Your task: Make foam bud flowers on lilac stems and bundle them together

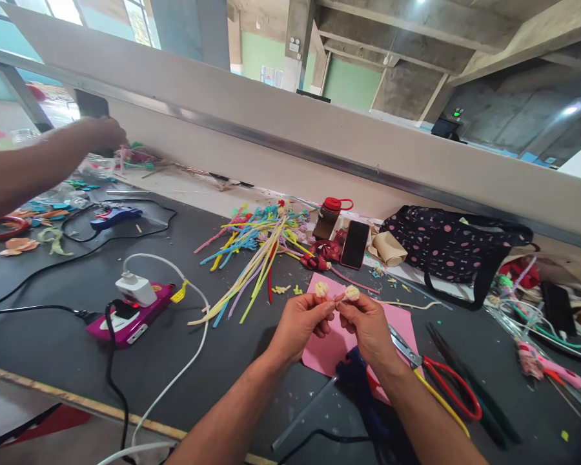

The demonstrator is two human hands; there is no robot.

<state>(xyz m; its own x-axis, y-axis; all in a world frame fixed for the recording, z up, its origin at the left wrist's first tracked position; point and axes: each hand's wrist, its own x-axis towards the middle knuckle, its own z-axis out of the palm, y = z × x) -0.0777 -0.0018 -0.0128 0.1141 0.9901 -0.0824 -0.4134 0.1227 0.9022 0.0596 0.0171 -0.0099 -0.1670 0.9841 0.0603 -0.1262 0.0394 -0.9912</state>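
Observation:
My left hand (300,323) is closed in a pinch on a small cream-coloured bud (322,289) held just above its fingertips. My right hand (368,326) is pinched on a second cream bud (352,292) right beside the first. A thin pink stem seems to run between the two hands. Both hands hover over a pink sheet (401,320) lying on the dark table (68,349). Red-handled scissors (445,378) lie just right of my right wrist.
A heap of coloured pipe cleaners (252,255) lies behind my hands, with a red-capped bottle (328,216), a phone (355,244) and a dotted black bag (445,248) further back. A magenta power strip (130,313) with cables sits left. Another person's arm (39,161) reaches in at far left, near a blue glue gun (113,216).

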